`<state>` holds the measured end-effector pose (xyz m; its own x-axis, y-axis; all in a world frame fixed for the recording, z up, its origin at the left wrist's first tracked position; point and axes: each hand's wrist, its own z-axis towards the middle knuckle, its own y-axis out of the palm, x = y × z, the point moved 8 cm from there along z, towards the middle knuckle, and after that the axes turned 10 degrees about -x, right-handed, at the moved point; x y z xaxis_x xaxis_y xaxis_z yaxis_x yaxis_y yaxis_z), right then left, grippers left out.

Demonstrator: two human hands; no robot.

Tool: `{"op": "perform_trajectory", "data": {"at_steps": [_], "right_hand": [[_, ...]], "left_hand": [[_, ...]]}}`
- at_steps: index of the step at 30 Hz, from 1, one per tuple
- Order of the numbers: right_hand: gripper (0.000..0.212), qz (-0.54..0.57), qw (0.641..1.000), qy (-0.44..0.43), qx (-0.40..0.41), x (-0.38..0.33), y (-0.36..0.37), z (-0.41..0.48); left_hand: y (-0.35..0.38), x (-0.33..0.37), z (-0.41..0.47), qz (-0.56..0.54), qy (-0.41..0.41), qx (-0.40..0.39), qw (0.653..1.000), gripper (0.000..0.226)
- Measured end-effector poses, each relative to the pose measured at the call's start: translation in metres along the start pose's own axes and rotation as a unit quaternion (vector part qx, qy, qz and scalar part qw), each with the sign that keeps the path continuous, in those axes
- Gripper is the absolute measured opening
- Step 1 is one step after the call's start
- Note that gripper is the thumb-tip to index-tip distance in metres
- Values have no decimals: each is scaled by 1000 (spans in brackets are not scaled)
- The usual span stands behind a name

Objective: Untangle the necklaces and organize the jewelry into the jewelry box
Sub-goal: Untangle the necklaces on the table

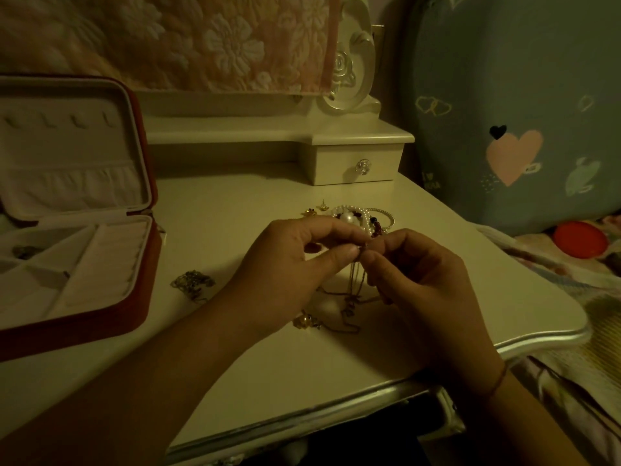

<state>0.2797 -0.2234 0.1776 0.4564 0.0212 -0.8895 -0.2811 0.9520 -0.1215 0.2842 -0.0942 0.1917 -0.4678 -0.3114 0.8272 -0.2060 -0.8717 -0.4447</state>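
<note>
1. Necklace chain (357,280), thin and gold-toned, is held up at the centre of the frame. It hangs down to the white dressing table (235,381), where its lower loops lie tangled just below the hands.
2. The left hand (289,264) pinches the top of the chain between thumb and forefinger.
3. The right hand (420,274) meets it fingertip to fingertip and pinches the same spot of chain, its other fingers curled. A thin thread band (497,381) circles that wrist.
4. A small gold piece (304,321) lies on the table under the left hand, beside the tangled loops.
5. A second, darker tangle of chain (193,284) lies left of centre, between the hands and the box.
6. The red jewelry box (67,327) stands open at the left edge of the frame. Its pale lid (67,146) is upright, and a small dark item (25,252) sits in one far-left compartment.
7. Just beyond the hands lies a heap of pearl and bead strands (363,218), with gold stud earrings (316,210) to its left.
8. Farther back stands a little drawer (336,163) with a clear knob (363,166).
9. A blue-grey cushion (504,79) printed with hearts fills the upper right.
</note>
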Motion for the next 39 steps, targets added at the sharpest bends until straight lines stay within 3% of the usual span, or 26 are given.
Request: {"op": "perform_trajectory", "data": {"at_steps": [9, 19, 33, 39], "right_hand": [[3, -79, 997, -7, -6, -1, 3, -2], [7, -82, 996, -5, 28, 0, -4, -3], [8, -126, 987, -64, 76, -14, -8, -8], [10, -177, 977, -65, 101, -15, -13, -11]], "left_hand": [[1, 0, 1, 4, 14, -12, 1000, 25], [-4, 13, -3, 145, 75, 34, 986, 11], [-1, 4, 0, 12, -3, -8, 1000, 16], [-4, 1, 0, 12, -16, 9, 1000, 17]]}}
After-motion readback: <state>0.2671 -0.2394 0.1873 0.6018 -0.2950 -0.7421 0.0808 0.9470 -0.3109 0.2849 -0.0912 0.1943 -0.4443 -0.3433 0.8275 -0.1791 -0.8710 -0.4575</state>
